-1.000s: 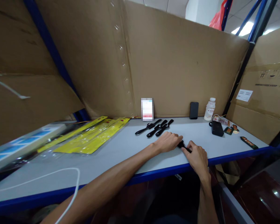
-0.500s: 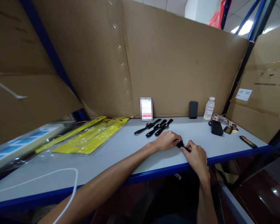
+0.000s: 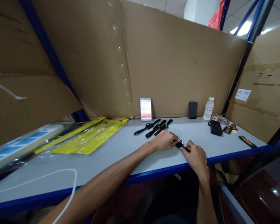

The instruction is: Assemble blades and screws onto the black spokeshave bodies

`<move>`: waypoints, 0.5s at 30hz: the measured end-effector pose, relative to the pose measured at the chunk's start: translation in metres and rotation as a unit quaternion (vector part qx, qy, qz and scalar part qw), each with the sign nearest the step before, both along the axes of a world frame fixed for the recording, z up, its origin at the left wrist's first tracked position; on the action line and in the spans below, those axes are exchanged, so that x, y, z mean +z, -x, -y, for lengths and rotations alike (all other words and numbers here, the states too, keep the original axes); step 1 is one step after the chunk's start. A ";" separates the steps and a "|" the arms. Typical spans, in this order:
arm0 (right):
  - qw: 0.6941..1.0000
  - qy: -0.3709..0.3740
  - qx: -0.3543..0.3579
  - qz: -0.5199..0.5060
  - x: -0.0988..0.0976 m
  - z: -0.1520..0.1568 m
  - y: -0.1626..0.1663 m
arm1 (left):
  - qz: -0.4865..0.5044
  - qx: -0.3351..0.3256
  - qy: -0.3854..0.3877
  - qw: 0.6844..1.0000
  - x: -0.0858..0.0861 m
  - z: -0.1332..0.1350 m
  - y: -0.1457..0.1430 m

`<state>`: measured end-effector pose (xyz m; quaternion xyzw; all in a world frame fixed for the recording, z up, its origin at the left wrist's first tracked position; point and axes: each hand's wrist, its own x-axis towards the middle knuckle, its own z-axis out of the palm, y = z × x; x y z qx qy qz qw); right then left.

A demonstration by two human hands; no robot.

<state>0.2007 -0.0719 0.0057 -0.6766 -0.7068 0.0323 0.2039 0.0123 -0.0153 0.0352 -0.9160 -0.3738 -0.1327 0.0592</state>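
Observation:
Just above the table's front edge, both my hands are on a black spokeshave with a bright metal part at its middle. My right hand grips its near right handle. My left hand is closed at its far left end, the fingertips close to the metal part; the fingers hide that end. Behind my left hand, three more glossy black spokeshaves lie side by side at a slant on the grey tabletop.
Yellow blister cards and a blue-and-white box lie at the left, with a white cable before them. A lit screen, dark phone and bottle stand at the back. A black case lies right.
My left hand has shifted slightly left, and more of the bright metal part at the spokeshave's middle shows. My right hand stays on its handle.

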 end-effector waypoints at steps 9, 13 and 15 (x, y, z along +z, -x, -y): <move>1.000 -0.004 0.002 -0.009 0.000 0.000 0.000 | 0.029 -0.006 0.010 1.000 -0.002 -0.001 -0.001; 1.000 -0.010 0.004 -0.010 -0.002 -0.001 -0.001 | 0.010 0.006 -0.001 1.000 0.000 0.000 0.000; 1.000 -0.013 0.004 -0.012 -0.003 -0.001 -0.001 | 0.002 0.008 -0.006 1.000 0.000 0.000 0.000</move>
